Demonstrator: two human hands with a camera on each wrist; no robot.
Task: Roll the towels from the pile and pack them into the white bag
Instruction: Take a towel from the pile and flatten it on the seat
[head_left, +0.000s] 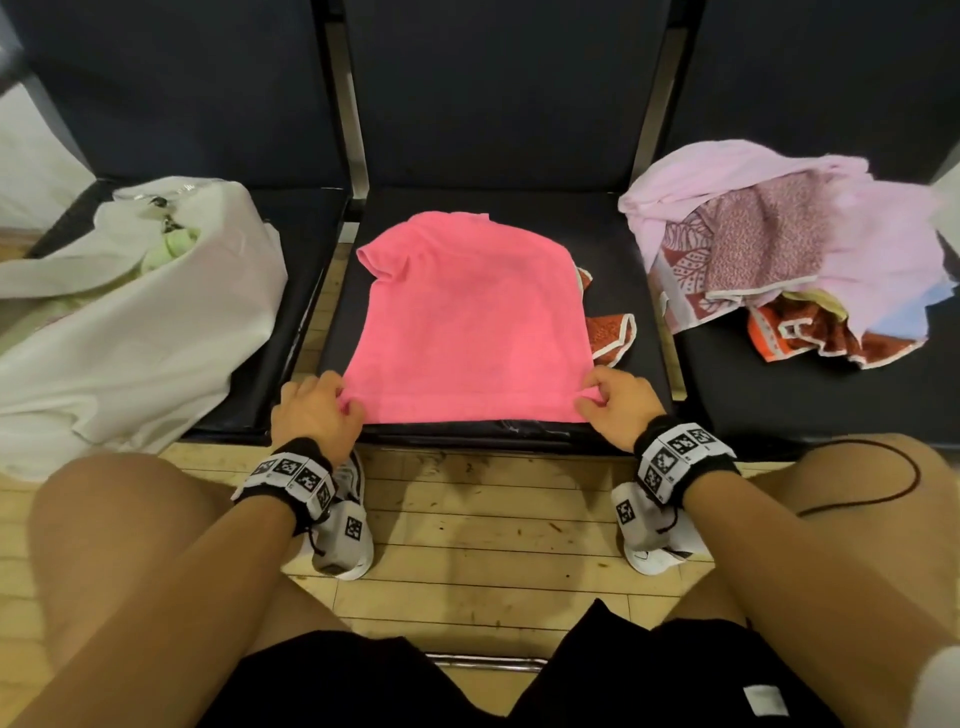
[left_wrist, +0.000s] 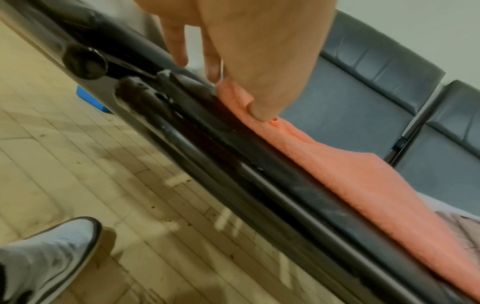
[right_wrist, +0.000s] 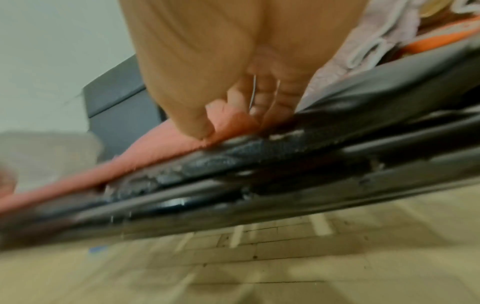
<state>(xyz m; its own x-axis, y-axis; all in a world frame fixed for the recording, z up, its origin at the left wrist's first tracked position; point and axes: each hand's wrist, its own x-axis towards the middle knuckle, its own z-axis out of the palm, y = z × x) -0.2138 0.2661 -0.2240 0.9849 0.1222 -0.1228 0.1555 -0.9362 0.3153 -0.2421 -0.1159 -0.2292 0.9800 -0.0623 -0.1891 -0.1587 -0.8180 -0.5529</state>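
Nearest: left hand (head_left: 318, 410) and right hand (head_left: 618, 410), well apart, each pinching a near corner of the pink towel (head_left: 467, 322), thumb on top in both wrist views. Spread flat on the middle seat (head_left: 639, 291), near edge at the seat's front rim. Tucked beneath its right side, a red patterned towel (head_left: 610, 335). Farther left, the white bag (head_left: 130, 322), mouth open. Farther right, the pile (head_left: 789, 249), heaped on its own seat.
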